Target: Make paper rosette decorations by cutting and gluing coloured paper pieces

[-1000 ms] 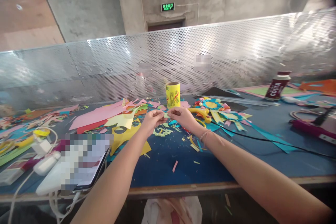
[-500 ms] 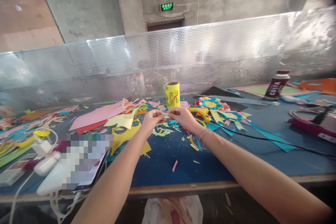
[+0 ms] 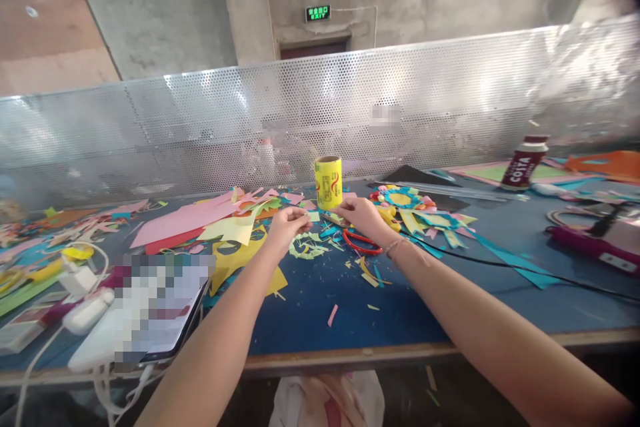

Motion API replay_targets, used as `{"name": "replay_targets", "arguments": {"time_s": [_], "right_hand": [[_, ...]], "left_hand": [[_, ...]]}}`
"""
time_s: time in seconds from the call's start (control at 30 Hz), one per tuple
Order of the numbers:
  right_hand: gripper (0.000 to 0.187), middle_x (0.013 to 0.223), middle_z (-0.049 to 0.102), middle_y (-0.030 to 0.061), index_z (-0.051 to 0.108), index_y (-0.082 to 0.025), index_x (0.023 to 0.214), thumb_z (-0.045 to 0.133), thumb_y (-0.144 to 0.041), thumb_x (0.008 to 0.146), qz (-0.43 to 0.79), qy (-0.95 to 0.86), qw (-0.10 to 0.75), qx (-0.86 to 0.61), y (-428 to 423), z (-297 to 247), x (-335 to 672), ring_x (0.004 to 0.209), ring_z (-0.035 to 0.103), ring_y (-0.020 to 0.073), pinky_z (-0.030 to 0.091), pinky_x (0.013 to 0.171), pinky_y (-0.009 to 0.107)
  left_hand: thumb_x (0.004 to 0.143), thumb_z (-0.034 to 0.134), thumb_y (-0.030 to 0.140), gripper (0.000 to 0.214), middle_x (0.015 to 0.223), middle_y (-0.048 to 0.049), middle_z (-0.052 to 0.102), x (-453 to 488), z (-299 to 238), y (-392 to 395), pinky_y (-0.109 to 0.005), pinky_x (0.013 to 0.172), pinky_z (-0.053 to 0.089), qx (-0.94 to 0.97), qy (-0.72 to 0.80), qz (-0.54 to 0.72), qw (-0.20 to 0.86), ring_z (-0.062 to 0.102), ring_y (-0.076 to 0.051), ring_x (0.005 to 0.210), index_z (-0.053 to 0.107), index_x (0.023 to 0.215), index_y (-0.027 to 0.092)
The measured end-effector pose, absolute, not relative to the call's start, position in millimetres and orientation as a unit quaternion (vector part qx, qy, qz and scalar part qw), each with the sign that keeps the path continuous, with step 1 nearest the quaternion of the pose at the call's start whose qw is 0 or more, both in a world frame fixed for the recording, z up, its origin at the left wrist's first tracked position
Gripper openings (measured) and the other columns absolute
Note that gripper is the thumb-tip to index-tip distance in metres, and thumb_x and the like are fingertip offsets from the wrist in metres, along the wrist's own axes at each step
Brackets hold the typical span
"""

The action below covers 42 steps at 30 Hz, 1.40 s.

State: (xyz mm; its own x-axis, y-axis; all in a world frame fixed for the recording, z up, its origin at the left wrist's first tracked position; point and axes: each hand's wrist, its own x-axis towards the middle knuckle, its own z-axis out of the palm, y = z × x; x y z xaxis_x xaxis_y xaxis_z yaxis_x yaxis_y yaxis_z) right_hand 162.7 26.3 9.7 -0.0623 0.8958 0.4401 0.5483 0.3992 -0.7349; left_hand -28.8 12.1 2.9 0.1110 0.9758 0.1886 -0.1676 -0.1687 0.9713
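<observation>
Left hand (image 3: 290,225) pinches a pale paper slip (image 3: 314,217), in front and left of the yellow roll (image 3: 329,184). Right hand (image 3: 361,216), front-right of the roll: we cannot tell whether its grip holds anything. We'd pinch edges lightly, avoiding creases.

On the far wall, a sign (image 3: 318,13) reads "安全出口" above "EXIT" in green characters. At the far right, a dark red bottle (image 3: 524,163) carries "COSTA" in white capitals. The yellow roll (image 3: 328,183) at the far middle bears red and dark print, too small and blurred to read.
</observation>
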Motion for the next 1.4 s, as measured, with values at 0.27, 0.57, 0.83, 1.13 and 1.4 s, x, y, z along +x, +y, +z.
{"name": "replay_targets", "arguments": {"time_s": [0.27,0.57,0.83,1.13,1.4], "right_hand": [[0.033,0.060,0.056,0.0025,0.059,-0.017,0.053,0.056,-0.041,0.075,0.048,-0.811,0.362,-0.458,30,3,164,0.057,0.049,0.0122,0.040,0.059,0.026],[0.024,0.080,0.063,0.0057,0.064,-0.019,0.096,0.046,-0.022,0.080,0.124,-0.831,0.364,-0.403,22,3,154,0.069,0.057,0.0145,0.046,0.068,0.029],[0.015,0.074,0.063,0.0046,0.064,-0.018,0.080,0.051,-0.023,0.077,0.067,-0.814,0.388,-0.427,20,9,156,0.068,0.056,0.0146,0.045,0.069,0.029],[0.026,0.063,0.059,0.0004,0.056,-0.015,0.098,0.041,-0.016,0.077,0.320,-0.747,0.418,-0.405,22,4,151,0.056,0.054,0.0101,0.045,0.056,0.022],[0.013,0.063,0.059,-0.0007,0.047,-0.018,0.083,0.038,-0.016,0.073,0.422,-0.699,0.436,-0.379,19,8,151,0.050,0.051,0.0090,0.043,0.052,0.022]], "left_hand": [[0.063,0.069,0.020,0.018,0.063,0.0007,0.059,-29,5,10,-0.027,0.065,0.049,0.533,0.386,0.538,0.526,0.059,-0.010,0.058,0.056,0.073,0.014],[0.063,0.070,0.022,0.018,0.064,0.0010,0.059,-29,3,11,-0.027,0.065,0.049,0.538,0.384,0.536,0.525,0.058,-0.010,0.058,0.056,0.072,0.014],[0.062,0.071,0.023,0.021,0.064,0.0008,0.058,-30,3,13,-0.027,0.065,0.049,0.535,0.385,0.539,0.524,0.058,-0.010,0.058,0.056,0.073,0.014],[0.060,0.072,0.027,0.025,0.063,0.0005,0.058,-30,2,13,-0.027,0.065,0.048,0.543,0.386,0.537,0.518,0.057,-0.010,0.057,0.055,0.074,0.014],[0.061,0.070,0.031,0.024,0.066,0.0011,0.055,-30,2,14,-0.023,0.062,0.044,0.601,0.374,0.530,0.468,0.052,-0.008,0.060,0.056,0.073,0.015]]}}
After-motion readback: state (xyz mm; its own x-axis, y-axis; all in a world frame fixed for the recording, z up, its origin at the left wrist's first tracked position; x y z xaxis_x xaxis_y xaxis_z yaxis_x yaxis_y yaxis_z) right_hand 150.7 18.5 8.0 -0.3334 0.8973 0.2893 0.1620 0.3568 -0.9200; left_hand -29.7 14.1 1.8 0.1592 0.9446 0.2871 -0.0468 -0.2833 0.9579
